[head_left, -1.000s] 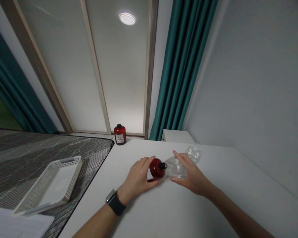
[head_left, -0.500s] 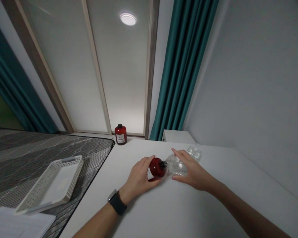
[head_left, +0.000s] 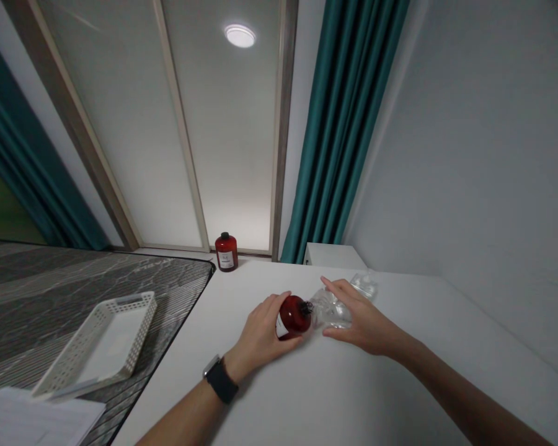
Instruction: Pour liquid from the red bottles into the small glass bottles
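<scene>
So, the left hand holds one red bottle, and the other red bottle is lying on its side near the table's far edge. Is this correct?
Not quite: the other red bottle is standing upright near the far edge of the table, as the head view shows. The left hand does hold one red bottle.

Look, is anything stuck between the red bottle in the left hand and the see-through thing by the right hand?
Nothing visible is: the black neck of the red bottle points toward the see-through thing, right beside it. Whether they touch, I can't tell.
</scene>
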Available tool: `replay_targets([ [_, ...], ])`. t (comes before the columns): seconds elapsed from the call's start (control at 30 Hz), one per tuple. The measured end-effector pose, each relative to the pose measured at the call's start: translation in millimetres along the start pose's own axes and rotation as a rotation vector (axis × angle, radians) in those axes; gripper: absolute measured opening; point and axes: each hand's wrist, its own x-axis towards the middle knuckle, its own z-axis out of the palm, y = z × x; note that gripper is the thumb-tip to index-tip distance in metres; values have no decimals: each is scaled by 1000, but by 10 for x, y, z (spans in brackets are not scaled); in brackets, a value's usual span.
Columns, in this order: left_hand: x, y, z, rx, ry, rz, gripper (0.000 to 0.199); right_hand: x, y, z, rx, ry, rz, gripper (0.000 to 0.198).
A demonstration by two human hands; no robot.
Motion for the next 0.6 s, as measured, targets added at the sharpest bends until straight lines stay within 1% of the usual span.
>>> replay_targets([
  [0.33,-14,92,-6,-51,-9,-33,82,-27,-48,-66,-1,-27,40,96],
  [0.6,-18,112,0,-98,-11,-44,79,-9,-73,-114,-6,-28,3,95],
])
